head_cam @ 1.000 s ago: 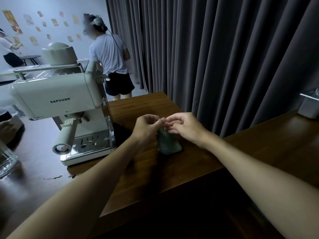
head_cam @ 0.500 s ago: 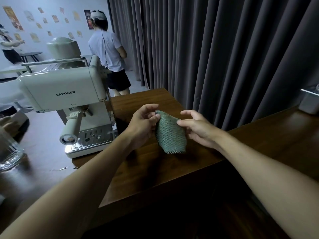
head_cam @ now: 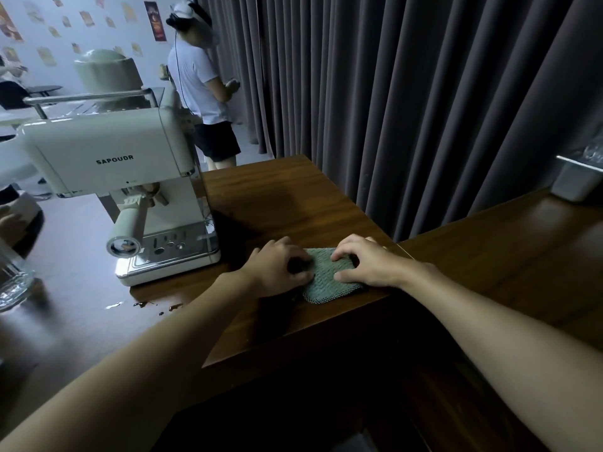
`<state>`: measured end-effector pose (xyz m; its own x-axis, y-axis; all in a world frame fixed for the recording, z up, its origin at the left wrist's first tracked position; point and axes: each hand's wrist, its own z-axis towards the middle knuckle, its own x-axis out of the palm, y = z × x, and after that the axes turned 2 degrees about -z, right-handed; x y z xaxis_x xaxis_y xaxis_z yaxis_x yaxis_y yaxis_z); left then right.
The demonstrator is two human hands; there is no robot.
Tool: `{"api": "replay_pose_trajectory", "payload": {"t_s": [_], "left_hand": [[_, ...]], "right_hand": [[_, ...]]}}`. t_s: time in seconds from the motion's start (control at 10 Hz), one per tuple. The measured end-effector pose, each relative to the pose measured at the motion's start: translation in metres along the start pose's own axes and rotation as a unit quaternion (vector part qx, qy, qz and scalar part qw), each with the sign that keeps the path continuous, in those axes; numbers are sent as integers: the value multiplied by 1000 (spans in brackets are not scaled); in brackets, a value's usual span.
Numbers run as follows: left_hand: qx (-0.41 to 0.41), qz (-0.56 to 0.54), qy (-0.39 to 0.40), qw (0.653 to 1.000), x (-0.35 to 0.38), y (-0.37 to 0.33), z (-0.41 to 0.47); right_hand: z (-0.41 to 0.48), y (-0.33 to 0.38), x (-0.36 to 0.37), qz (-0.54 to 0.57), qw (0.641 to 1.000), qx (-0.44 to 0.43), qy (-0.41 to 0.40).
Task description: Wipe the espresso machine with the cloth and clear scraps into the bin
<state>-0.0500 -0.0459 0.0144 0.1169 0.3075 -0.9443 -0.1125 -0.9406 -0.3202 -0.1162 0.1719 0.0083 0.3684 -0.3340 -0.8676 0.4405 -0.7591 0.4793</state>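
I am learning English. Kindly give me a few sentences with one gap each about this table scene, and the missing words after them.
The left hand and the right hand both rest on a ____ cloth.
The cloth lies to the ____ of the espresso machine.
The name printed on the machine's front is ____.
Missing words: green; right; SAPOUDR.

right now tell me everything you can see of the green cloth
The cloth is a dull green, waffle-textured fabric with a stitched rim and rounded corners. It lies flat on the wooden table near its front edge, right of the espresso machine. The left hand touches its left edge; the right hand presses on top.
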Motion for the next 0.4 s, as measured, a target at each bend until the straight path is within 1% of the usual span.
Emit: {"api": "replay_pose_trajectory", "payload": {"t_s": [0.1, 0.2, 0.3, 0.4], "left_hand": [[2, 8, -23, 1000, 1, -3, -1], [7, -20, -16, 1000, 0, -2, -1], [17, -99, -55, 993, -3, -2, 2], [-6, -232, -65, 970, -16, -17, 5]], "right_hand": [[-1, -4, 3, 6, 1000, 1, -4], [-8, 1, -1, 22, 999, 8, -34], [-25, 6, -5, 65, 992, 34, -99], [-43, 10, -8, 123, 976, 70, -163]]}}
